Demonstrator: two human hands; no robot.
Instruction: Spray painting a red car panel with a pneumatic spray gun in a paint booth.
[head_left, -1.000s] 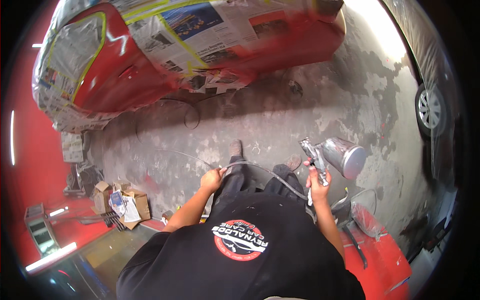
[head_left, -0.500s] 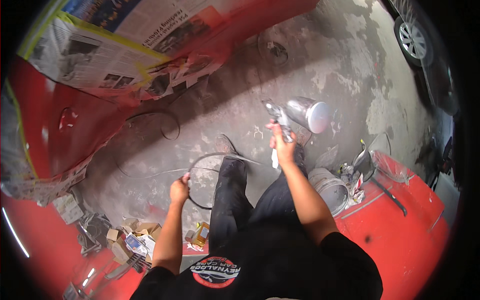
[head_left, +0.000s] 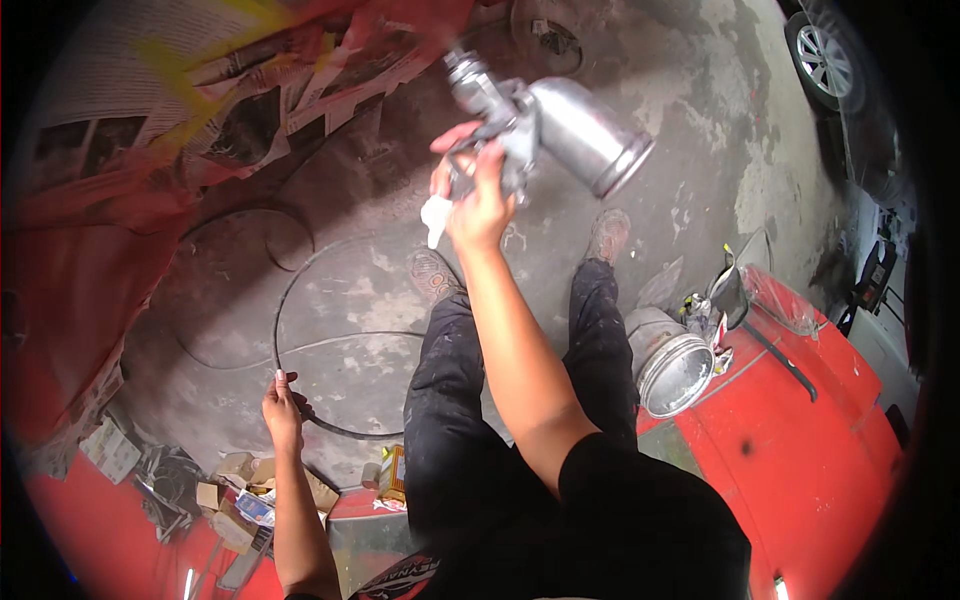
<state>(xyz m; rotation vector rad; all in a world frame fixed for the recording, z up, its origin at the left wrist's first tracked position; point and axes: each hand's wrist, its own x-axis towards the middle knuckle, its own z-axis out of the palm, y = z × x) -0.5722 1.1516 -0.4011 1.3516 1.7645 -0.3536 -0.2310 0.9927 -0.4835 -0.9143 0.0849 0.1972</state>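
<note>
My right hand (head_left: 478, 200) is closed round the grip of a metal spray gun (head_left: 512, 130), with fingers at its trigger. A silver paint cup (head_left: 590, 135) is joined to the gun and tilts to the right. Its nozzle points up and left toward a red car body (head_left: 90, 270) partly covered in newspaper (head_left: 250, 125) with yellow tape. By the right wrist hangs a small white piece (head_left: 435, 220) whose kind I cannot make out. Lower left, my left hand (head_left: 285, 410) pinches a dark hose (head_left: 277, 320), which loops above the floor.
Cardboard boxes (head_left: 235, 500) and scraps lie on a red surface at lower left. A white bucket (head_left: 675, 375) stands by my leg, beside a red panel (head_left: 790, 440) at right. More hose (head_left: 305, 225) coils on the concrete floor. A car wheel (head_left: 825, 65) shows at upper right.
My right hand has raised the spray gun up and left, closer to the papered car body. The left hand has moved left and down with the hose. My feet have shifted.
</note>
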